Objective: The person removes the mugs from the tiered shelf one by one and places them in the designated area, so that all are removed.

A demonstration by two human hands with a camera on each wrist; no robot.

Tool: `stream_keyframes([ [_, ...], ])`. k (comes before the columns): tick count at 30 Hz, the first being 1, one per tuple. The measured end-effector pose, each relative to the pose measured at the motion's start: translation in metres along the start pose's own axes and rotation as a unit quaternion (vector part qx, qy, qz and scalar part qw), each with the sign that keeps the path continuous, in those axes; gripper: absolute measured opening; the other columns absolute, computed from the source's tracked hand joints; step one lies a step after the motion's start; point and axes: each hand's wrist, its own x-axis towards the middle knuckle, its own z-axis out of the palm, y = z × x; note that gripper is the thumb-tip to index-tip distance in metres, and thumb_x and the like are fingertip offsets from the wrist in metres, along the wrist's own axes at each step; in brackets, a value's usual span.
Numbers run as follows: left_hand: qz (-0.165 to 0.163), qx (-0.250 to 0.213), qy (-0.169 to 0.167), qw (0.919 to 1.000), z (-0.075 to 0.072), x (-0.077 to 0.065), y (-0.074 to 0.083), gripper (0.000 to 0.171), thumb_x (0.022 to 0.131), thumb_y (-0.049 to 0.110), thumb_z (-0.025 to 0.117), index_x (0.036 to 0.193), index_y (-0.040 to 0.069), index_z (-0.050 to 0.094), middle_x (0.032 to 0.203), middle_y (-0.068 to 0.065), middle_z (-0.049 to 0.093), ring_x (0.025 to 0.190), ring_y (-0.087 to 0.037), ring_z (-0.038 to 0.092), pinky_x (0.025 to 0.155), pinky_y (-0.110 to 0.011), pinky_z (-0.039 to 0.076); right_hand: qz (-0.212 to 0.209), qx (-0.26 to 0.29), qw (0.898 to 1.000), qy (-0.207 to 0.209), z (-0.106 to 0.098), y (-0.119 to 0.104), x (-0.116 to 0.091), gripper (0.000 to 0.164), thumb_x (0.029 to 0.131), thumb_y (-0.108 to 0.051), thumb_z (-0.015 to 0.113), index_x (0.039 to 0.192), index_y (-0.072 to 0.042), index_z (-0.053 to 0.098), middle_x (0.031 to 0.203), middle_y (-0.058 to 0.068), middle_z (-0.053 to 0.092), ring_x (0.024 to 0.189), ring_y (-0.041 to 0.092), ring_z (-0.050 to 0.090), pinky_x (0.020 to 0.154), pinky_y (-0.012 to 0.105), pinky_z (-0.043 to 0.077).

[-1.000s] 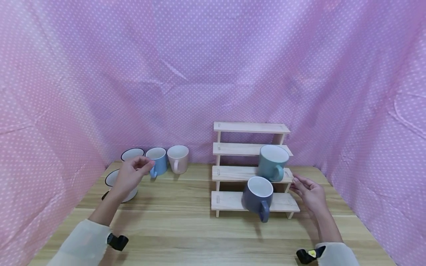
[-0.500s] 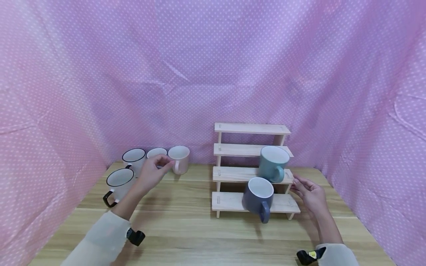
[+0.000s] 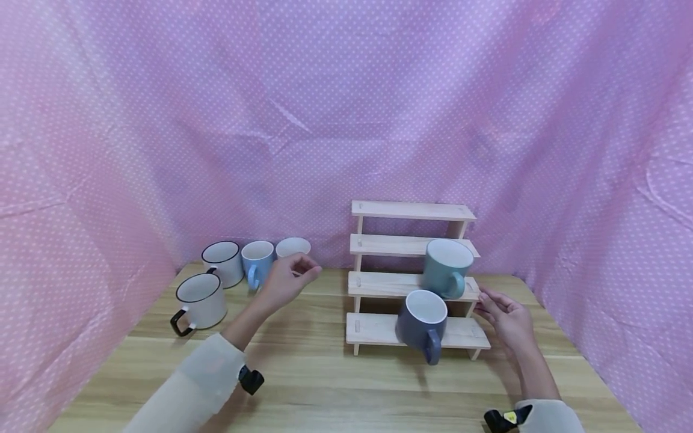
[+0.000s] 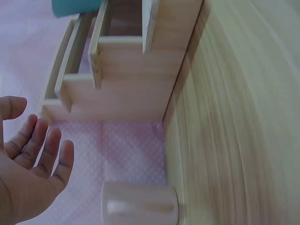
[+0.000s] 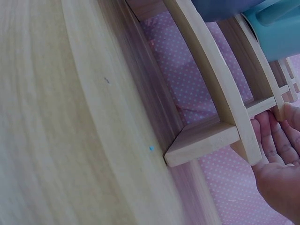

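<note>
My left hand [image 3: 289, 279] hovers in front of the pale pink mug [image 3: 293, 245], covering most of it in the head view. In the left wrist view its fingers [image 4: 44, 145] are loosely bent, with nothing in them. My right hand [image 3: 506, 316] holds the right end of the stepped wooden stand [image 3: 414, 210]; its thumb [image 5: 291, 115] lies against a shelf end and the fingers reach behind the side. A teal mug [image 3: 446, 267] sits on the stand's second shelf from the bottom, and a dark grey-blue mug [image 3: 419, 328] on the lowest one.
Left of the pink mug is a light blue mug [image 3: 257, 263]. Two white mugs with black rims, one behind [image 3: 230, 267] and one in front [image 3: 208, 310], stand farther left. Pink dotted cloth [image 3: 325, 120] hangs around the wooden table [image 3: 325, 385].
My left hand has moved right, past the white and blue mugs to the pink one, carrying nothing. My right hand has kept its hold on the stand.
</note>
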Motion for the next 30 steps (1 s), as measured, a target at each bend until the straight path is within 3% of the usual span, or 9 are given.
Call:
stream_keyframes([
  [4, 0.006, -0.020, -0.025, 0.9995, 0.019, 0.005, 0.004, 0.016, 0.096, 0.021, 0.074, 0.101, 0.007, 0.071, 0.093, -0.003, 0.071, 0.084, -0.018, 0.065, 0.075, -0.032, 0.056, 0.000, 0.004, 1.000, 0.001, 0.000, 0.001, 0.000, 0.026, 0.098, -0.008, 0.069, 0.123, -0.003, 0.071, 0.109, -0.010, 0.075, 0.092, 0.011, 0.073, 0.088, 0.029, 0.060],
  [10, 0.038, -0.012, -0.060, 0.9974, 0.049, 0.012, 0.015, 0.012, 0.096, 0.020, 0.074, 0.098, 0.010, 0.071, 0.089, 0.000, 0.071, 0.084, -0.017, 0.066, 0.076, -0.033, 0.057, -0.005, -0.001, 1.000, 0.001, -0.001, 0.002, 0.001, 0.026, 0.097, -0.010, 0.070, 0.123, -0.003, 0.071, 0.108, -0.008, 0.075, 0.092, 0.009, 0.072, 0.088, 0.029, 0.060],
  [15, 0.058, -0.023, -0.097, 0.9933, 0.073, 0.018, 0.029, 0.011, 0.097, 0.021, 0.072, 0.099, 0.010, 0.070, 0.088, 0.002, 0.069, 0.080, -0.014, 0.065, 0.071, -0.029, 0.057, -0.005, -0.009, 1.000, 0.000, -0.001, 0.001, 0.001, 0.031, 0.098, -0.010, 0.069, 0.127, 0.001, 0.068, 0.107, -0.008, 0.075, 0.091, 0.010, 0.072, 0.089, 0.030, 0.059],
  [22, 0.081, -0.017, -0.135, 0.9874, 0.105, 0.026, 0.049, 0.014, 0.099, 0.027, 0.069, 0.101, 0.013, 0.070, 0.089, 0.004, 0.068, 0.080, -0.012, 0.064, 0.067, -0.027, 0.057, -0.003, -0.015, 1.000, 0.000, -0.002, 0.002, 0.001, 0.024, 0.099, -0.011, 0.069, 0.121, -0.005, 0.072, 0.105, -0.008, 0.076, 0.092, 0.011, 0.072, 0.092, 0.032, 0.058],
  [30, 0.116, -0.009, -0.152, 0.9814, 0.132, 0.030, 0.072, 0.013, 0.099, 0.028, 0.071, 0.100, 0.014, 0.069, 0.090, 0.008, 0.067, 0.083, -0.004, 0.062, 0.071, -0.021, 0.055, -0.004, -0.009, 1.000, -0.004, -0.002, 0.002, 0.002, 0.037, 0.098, -0.010, 0.069, 0.131, 0.006, 0.063, 0.105, -0.007, 0.075, 0.091, 0.010, 0.073, 0.090, 0.030, 0.059],
])
